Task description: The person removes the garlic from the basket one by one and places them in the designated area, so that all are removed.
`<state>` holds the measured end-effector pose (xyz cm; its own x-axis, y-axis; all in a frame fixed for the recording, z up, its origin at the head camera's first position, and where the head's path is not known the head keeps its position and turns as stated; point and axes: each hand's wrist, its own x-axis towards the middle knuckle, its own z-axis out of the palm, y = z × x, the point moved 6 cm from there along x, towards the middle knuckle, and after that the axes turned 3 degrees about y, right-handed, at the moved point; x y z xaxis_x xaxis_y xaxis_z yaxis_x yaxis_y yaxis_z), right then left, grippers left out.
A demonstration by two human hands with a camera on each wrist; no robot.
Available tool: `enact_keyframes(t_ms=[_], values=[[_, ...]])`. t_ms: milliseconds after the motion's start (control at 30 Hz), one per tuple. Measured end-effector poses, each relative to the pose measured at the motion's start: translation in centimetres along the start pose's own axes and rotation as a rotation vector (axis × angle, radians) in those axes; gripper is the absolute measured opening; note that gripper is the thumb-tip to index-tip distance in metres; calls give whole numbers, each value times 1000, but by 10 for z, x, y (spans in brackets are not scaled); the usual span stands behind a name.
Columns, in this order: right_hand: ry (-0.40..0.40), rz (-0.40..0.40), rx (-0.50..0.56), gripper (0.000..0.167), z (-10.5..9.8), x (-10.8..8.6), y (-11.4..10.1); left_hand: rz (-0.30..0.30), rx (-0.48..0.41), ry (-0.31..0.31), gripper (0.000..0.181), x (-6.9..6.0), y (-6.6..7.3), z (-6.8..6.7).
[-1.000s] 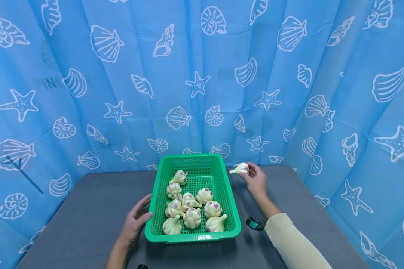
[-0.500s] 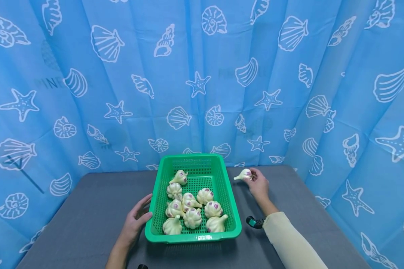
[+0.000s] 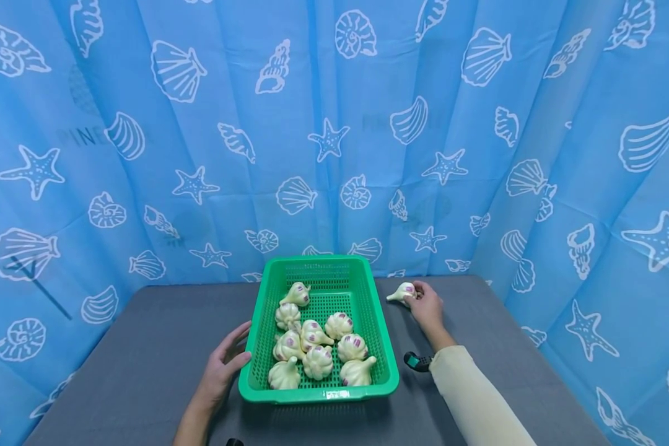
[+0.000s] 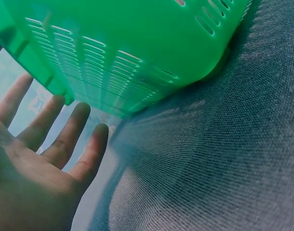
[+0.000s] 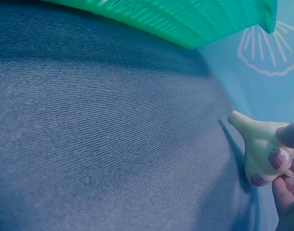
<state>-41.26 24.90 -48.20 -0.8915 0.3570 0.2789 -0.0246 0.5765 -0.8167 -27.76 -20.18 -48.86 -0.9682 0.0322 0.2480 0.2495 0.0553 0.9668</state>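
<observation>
On the dark grey table, right of the green basket (image 3: 391,365), my right hand (image 3: 428,310) holds a garlic bulb (image 3: 404,291) between thumb and fingers. Its stem points left, and in the right wrist view the bulb (image 5: 265,149) is at or just over the cloth; contact is hard to tell. At the basket's left side is my left hand (image 3: 223,365), its thumb by the rim. The left wrist view shows the fingers (image 4: 65,139) straight and spread beside the slotted wall. Several more garlic bulbs (image 3: 318,362) lie in the basket, mostly toward its near half.
A blue curtain (image 3: 334,155) with white shells and starfish hangs behind and around the table (image 3: 161,347). A black wrist strap (image 3: 418,361) shows at my right wrist, near the cream sleeve (image 3: 474,396).
My right hand has carried the garlic bulb a little right and down toward the table, away from the basket's rim. The left hand and basket stay put.
</observation>
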Motion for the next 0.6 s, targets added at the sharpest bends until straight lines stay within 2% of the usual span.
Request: enact_keyframes(t_ms=[367, 600], values=[[-50, -58, -81, 39, 6, 3, -6, -9, 7, 19, 53, 1, 2, 0], [-67, -62, -91, 44, 7, 1, -7, -15, 1, 17, 53, 0, 2, 0]])
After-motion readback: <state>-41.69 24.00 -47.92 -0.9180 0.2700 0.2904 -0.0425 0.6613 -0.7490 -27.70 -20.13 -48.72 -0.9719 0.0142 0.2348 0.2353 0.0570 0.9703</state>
